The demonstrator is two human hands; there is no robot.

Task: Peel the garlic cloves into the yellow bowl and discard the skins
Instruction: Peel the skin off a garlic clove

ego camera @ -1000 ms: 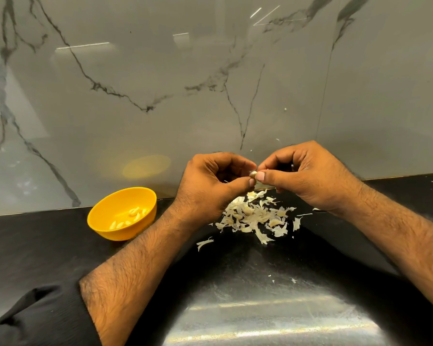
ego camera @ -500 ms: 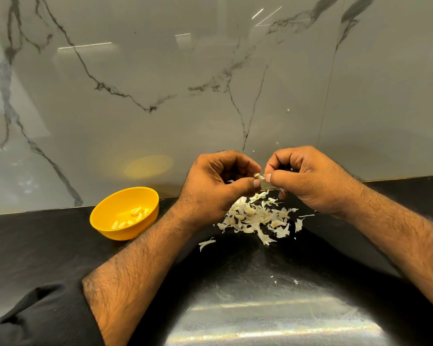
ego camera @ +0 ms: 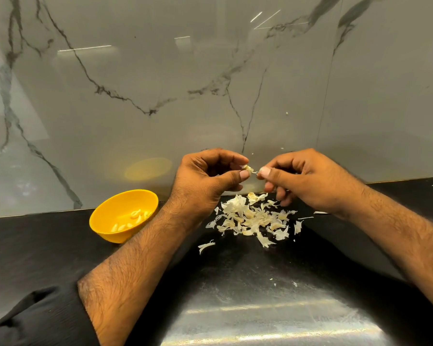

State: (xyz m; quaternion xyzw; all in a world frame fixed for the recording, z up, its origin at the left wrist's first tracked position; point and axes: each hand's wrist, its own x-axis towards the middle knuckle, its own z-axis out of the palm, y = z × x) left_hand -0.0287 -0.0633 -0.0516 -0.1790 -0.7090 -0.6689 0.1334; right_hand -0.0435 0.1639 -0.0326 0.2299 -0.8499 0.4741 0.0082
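My left hand (ego camera: 205, 181) pinches a half-hidden clove (ego camera: 247, 168); my right hand (ego camera: 308, 178) pinches its papery skin (ego camera: 255, 172).

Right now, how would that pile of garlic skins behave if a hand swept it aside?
The garlic skins look thin and curled, so probably featherlight and floppy. Stray flakes lie apart on the black counter, so a sweep would likely scatter some.

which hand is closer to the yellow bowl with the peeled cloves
The left. The left hand is raised just right of the round yellow plastic bowl, pinching a garlic clove. The right hand is farther right, beyond the clove, pinching its skin.
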